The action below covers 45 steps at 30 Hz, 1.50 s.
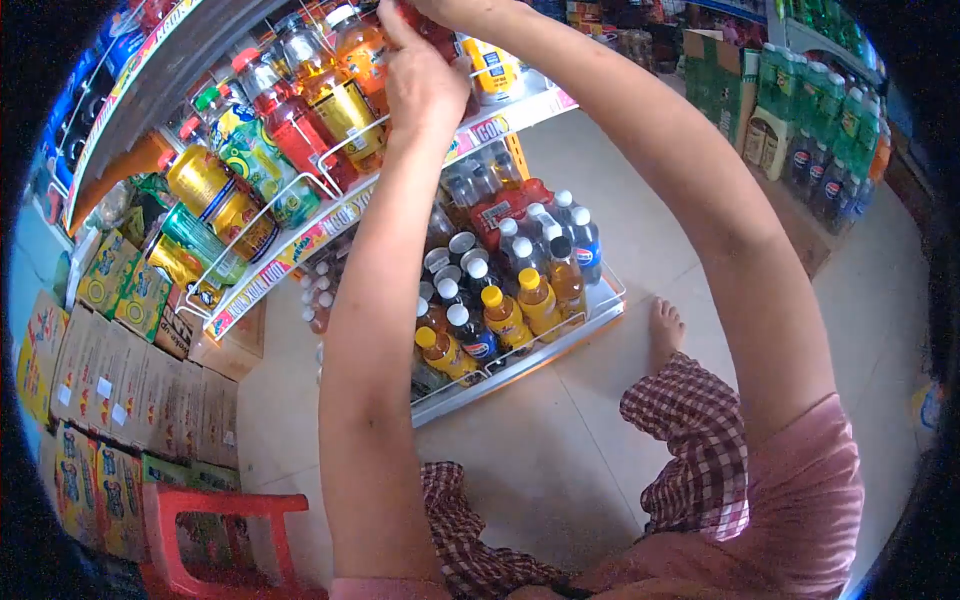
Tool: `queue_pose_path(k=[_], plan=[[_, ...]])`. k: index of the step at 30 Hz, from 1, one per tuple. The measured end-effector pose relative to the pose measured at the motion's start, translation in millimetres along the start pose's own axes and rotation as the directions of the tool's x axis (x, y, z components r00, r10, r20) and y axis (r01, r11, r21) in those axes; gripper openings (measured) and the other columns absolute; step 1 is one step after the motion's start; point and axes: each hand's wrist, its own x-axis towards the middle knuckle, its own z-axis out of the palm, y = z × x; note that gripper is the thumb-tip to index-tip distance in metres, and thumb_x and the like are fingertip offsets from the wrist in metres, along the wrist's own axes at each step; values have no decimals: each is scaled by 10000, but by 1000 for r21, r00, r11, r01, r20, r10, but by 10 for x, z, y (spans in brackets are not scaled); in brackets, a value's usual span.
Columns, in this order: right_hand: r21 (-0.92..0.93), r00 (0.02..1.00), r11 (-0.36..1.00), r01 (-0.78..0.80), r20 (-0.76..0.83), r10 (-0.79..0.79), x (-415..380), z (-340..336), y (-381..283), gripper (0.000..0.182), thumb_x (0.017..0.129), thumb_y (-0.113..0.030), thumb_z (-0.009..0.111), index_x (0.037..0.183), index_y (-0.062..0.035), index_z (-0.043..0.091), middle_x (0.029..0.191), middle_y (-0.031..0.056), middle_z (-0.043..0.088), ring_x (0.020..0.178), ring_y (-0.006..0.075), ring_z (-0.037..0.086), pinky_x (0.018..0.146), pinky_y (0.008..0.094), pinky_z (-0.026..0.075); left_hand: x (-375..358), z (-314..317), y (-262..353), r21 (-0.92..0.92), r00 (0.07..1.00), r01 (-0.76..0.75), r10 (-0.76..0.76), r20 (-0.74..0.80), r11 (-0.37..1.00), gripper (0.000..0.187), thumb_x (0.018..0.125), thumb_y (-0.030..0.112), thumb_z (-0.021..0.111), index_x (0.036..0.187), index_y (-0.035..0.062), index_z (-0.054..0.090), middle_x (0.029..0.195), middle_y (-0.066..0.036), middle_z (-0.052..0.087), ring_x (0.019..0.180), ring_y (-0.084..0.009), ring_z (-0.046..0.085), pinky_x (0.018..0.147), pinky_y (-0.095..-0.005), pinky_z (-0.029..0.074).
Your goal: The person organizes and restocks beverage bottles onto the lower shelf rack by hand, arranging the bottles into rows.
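Observation:
My left hand (pixel 425 85) reaches up to the shelf row at the top of the head view. Its fingers curl around a dark red item (pixel 437 36), whose kind I cannot make out. My right hand (pixel 462 10) comes in over the same item from the right, mostly cut off by the top edge, so its fingers are hidden. Left of my left hand stands an orange bottle (pixel 362 58) with a white cap, then a golden-yellow bottle (pixel 345 108) and a red bottle (pixel 300 130). A yellow-and-white can (pixel 492 72) is just right of the hands.
A wire rail (pixel 355 142) and a label strip (pixel 325 228) run along the shelf front. Below, a lower shelf (pixel 530 365) holds several capped bottles. Cartons (pixel 140 385) and a red plastic stool (pixel 225 502) are at left. Green bottles (pixel 815 100) stand at right.

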Motion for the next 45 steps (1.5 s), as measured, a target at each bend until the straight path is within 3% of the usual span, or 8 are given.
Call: queue_pose_path(k=[11,17,22,27,34,38,41,45], plan=[[-107,978,972,-209,-12,208,64,365,-15,486,777,-160,542,1232,-109,381,874,273,566,845,440,548,725,461,450,-157,61,-233,211,940,-313,334,-72,926,431,668,100,606,1048,-52,473,1018,-258,491,972,-396,439,917,-456,313],[-124,974,988,96,-195,-119,-398,56,319,453,703,-142,629,1114,-58,458,905,213,558,842,389,545,740,421,449,-625,-207,-231,255,913,-390,408,-16,885,404,678,30,609,1064,-3,494,1035,-203,448,1010,-328,396,886,-404,340],[371,830,902,-223,557,-23,-1350,-479,843,241,810,-150,597,1009,-17,570,789,30,598,718,86,558,631,230,473,-1253,-346,-499,88,836,-465,404,372,881,259,712,49,579,958,121,614,916,-101,536,906,-283,488,814,-410,393],[11,406,961,-277,907,106,-2289,-410,1254,396,667,-260,651,993,-44,590,771,113,627,717,210,592,617,349,464,-1877,-79,-721,93,628,-251,89,773,964,322,704,165,631,1020,123,583,1014,-124,547,990,-299,494,815,-481,393],[-50,566,944,-327,789,237,-2984,1,1199,447,688,-279,649,1038,-31,524,885,205,581,863,314,576,748,387,456,-2244,759,-480,448,461,-128,-347,817,885,580,667,369,677,1119,49,506,1156,-134,485,1154,-357,343,894,-545,296],[-86,679,935,-345,664,312,-2641,-401,909,330,700,-233,627,941,-17,563,770,216,592,749,362,587,673,416,467,-2207,701,-161,366,646,-54,-247,722,929,606,638,312,707,1102,-12,492,1143,-178,468,1124,-376,372,887,-509,320],[-111,820,958,-265,497,284,-2140,-848,507,284,702,-182,631,936,-35,567,732,192,594,699,332,598,620,394,474,-1968,558,56,-180,820,146,-17,572,973,548,639,143,706,1086,-34,444,1016,-237,517,939,-417,503,820,-428,401],[-190,997,979,79,26,-75,-1611,-1406,-59,250,701,-223,627,818,-12,561,632,195,564,595,374,569,537,426,463,-1216,230,650,-550,914,-248,382,141,797,496,660,78,665,1088,-9,429,912,-237,544,849,-416,534,759,-452,424]])
